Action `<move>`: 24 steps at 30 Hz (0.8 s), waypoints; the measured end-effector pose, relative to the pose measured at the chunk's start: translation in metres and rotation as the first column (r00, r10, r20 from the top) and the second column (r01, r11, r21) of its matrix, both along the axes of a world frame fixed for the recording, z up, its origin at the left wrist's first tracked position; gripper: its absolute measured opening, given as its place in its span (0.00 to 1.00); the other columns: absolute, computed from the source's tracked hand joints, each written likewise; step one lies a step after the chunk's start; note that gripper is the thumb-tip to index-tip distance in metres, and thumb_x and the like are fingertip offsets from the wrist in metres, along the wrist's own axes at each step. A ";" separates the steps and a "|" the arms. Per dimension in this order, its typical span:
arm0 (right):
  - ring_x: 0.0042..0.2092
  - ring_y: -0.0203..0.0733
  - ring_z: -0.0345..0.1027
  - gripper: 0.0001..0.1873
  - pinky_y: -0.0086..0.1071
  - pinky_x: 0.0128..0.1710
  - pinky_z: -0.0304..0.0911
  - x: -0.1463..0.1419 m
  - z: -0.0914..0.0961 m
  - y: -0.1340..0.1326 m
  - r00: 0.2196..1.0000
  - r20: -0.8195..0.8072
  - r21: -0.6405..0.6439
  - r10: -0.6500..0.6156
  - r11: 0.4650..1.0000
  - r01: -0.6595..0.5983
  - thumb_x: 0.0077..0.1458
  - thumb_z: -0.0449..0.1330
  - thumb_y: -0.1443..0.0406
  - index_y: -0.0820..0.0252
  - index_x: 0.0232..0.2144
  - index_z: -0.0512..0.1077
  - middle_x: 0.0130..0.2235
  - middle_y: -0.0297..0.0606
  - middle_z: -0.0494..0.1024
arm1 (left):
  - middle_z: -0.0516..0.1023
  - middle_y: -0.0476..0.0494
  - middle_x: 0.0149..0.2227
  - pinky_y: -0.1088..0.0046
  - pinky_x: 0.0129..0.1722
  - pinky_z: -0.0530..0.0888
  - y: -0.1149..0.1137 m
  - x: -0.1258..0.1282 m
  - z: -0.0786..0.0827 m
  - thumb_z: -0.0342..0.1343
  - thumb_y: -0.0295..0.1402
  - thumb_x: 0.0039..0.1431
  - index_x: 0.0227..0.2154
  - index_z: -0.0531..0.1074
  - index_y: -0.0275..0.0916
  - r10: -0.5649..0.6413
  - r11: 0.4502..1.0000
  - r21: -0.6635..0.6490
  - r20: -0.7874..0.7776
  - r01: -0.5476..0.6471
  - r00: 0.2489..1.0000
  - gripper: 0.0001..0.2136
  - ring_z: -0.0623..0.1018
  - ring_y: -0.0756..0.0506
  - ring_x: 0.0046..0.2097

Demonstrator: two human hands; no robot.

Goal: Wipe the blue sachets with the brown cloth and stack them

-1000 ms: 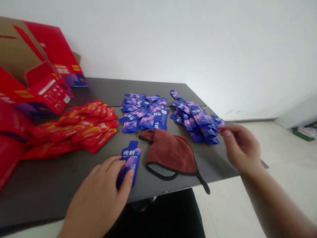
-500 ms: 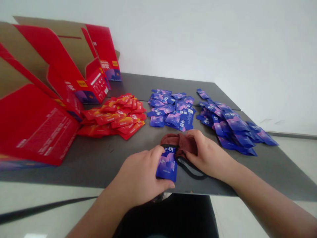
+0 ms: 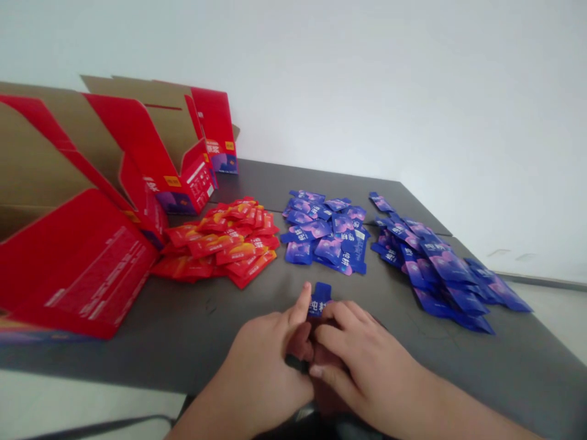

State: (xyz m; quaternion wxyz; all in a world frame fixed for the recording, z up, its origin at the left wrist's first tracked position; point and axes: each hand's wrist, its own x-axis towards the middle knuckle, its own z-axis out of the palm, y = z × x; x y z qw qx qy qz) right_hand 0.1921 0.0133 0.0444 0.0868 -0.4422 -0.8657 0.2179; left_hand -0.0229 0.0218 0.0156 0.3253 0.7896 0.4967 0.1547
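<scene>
At the table's near edge, both hands are close together on a piece of brown cloth (image 3: 328, 394) with black edging. My left hand (image 3: 268, 363) is closed on its left side, index finger stretched forward against a blue sachet (image 3: 318, 302). My right hand (image 3: 364, 351) grips the cloth from the right, its fingers curled over it. The top of the sachet sticks out beyond the fingers; its lower part is hidden by the hands and cloth.
Red sachets (image 3: 224, 244) are heaped to the left. Two piles of blue sachets lie on the grey table (image 3: 293, 174), a middle pile (image 3: 328, 232) and a right pile (image 3: 431, 263). Several open red cartons (image 3: 87, 263) stand at the left, before a white wall.
The left hand has let the sachet's side go and holds the cloth. The right hand has moved down and left over the cloth. The sachet now lies mostly covered. The view has tilted upward.
</scene>
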 end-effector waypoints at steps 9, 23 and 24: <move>0.53 0.56 0.70 0.13 0.54 0.55 0.69 0.005 -0.010 0.023 0.989 0.103 0.142 -0.110 0.985 0.095 0.68 0.64 0.61 0.55 0.53 0.74 0.51 0.44 0.76 | 0.80 0.37 0.64 0.58 0.54 0.80 0.003 0.004 0.004 0.70 0.44 0.56 0.80 0.47 0.45 -0.057 0.994 0.089 -0.081 0.065 0.995 0.53 0.84 0.34 0.56; 0.62 0.58 0.73 0.20 0.55 0.64 0.68 0.130 0.057 0.278 0.775 0.128 0.356 -0.618 0.758 0.546 0.70 0.64 0.56 0.60 0.59 0.76 0.62 0.52 0.77 | 0.60 0.38 0.77 0.49 0.57 0.82 0.020 0.017 0.013 0.71 0.37 0.58 0.74 0.65 0.56 -0.166 0.986 -0.073 -0.378 0.149 0.911 0.41 0.85 0.28 0.58; 0.60 0.55 0.75 0.21 0.55 0.61 0.71 0.135 0.053 0.301 0.747 0.185 0.339 -0.638 0.755 0.561 0.70 0.65 0.56 0.60 0.59 0.75 0.62 0.49 0.77 | 0.60 0.37 0.77 0.49 0.54 0.84 0.021 0.019 0.013 0.67 0.33 0.61 0.74 0.64 0.56 -0.173 0.985 -0.066 -0.412 0.160 0.894 0.39 0.86 0.29 0.55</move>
